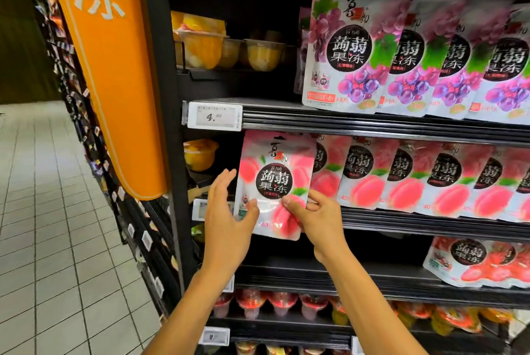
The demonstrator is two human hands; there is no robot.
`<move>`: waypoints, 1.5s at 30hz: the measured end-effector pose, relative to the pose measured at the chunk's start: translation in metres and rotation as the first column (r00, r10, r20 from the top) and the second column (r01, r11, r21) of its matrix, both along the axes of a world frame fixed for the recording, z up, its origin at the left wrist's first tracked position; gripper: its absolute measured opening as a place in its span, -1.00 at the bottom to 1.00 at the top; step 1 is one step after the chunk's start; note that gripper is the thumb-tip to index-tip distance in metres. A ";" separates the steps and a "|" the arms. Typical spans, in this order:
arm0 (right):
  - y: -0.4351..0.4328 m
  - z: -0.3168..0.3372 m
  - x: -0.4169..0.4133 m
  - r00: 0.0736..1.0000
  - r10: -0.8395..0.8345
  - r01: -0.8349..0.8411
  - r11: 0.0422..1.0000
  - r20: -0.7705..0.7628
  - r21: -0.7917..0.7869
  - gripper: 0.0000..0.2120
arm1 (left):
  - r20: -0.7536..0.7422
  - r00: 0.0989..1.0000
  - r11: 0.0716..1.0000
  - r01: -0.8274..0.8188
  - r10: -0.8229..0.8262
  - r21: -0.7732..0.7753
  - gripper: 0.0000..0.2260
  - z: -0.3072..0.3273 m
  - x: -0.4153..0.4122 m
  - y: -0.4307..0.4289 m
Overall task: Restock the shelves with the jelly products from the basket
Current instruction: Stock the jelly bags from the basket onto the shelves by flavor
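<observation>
**Bringing a peach pouch to the left end of its row**

You held one peach jelly pouch [275,182] upright with its printed face towards you. It was in front of the middle shelf [415,225], at the left end of the row of peach pouches [401,179], and it overlapped the first of them. Its bottom edge hung lower than the shelf's front rail, so I judged it was not yet seated.

Your right hand [315,217] pinched the lower right corner, thumb on the front and the other fingers curled round the edge behind. Your left hand [226,217] was at the lower left corner. Its fingers were straight and spread, pointing up beside the pouch's left edge, and its thumb lay on the face. Blur made it unclear whether those fingers touched the pouch at all.

The flavour matched the shelf, with grape pouches [401,56] above and strawberry pouches [473,263] below. The basket was out of view, so I could not tell how much stock remained.

The step in hand looked like placing. The next move called for lifting the pouch clear of the rail and sliding it back into the gap between the yellow fruit cup [199,154] and the first peach pouch. You would need to keep it upright and in line with the others, steady its left edge with your left hand, and avoid tipping the neighbours or the cup
</observation>
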State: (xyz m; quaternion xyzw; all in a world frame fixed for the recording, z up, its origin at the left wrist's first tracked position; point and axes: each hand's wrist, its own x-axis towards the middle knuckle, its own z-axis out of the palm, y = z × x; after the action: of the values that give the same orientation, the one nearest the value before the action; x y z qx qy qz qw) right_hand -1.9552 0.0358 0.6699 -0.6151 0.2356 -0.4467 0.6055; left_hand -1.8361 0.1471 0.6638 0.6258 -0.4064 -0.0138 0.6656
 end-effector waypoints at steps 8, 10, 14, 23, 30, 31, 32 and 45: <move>-0.018 0.021 0.021 0.993 -0.109 0.113 0.983 0.036 -0.145 -0.88 | 0.190 0.981 0.991 0.021 -0.046 0.130 -0.60 0.002 -0.013 -0.012; -0.019 0.019 0.026 0.990 -0.143 0.142 0.965 0.009 -0.219 -0.87 | 0.146 0.984 0.978 0.069 -0.099 0.197 -0.56 -0.001 -0.015 -0.019; -0.022 0.011 0.025 0.989 -0.142 0.118 0.930 -0.045 -0.348 -0.91 | 0.118 0.987 0.967 0.078 -0.110 0.244 -0.50 -0.009 -0.017 -0.027; -0.013 -0.003 0.012 0.705 -0.606 0.333 0.742 -0.369 -0.582 -0.68 | 0.117 0.988 0.963 0.068 -0.102 0.261 -0.48 -0.012 -0.012 -0.030; -0.010 -0.003 0.028 0.648 -0.637 0.393 0.749 -0.418 -0.533 -0.69 | 0.117 0.988 0.958 0.063 -0.099 0.279 -0.49 -0.009 -0.004 -0.030; -0.011 -0.005 0.028 0.646 -0.649 0.409 0.739 -0.402 -0.535 -0.71 | 0.115 0.988 0.958 0.072 -0.107 0.277 -0.50 -0.009 -0.003 -0.030; -0.011 -0.006 0.027 0.647 -0.660 0.427 0.729 -0.383 -0.535 -0.73 | 0.112 0.987 0.959 0.083 -0.117 0.272 -0.50 -0.009 -0.002 -0.030; 0.006 -0.049 -0.024 0.749 -0.626 0.531 0.763 -0.218 -0.368 -0.84 | -0.036 0.969 0.970 0.244 -0.243 0.016 -0.72 -0.030 -0.019 -0.014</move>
State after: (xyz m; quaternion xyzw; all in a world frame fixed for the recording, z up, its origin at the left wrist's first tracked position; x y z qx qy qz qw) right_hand -1.9789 0.0415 0.6208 -0.6556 0.4471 -0.5335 0.2926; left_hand -1.8550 0.1329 0.6337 0.5775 -0.4686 -0.1099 0.6594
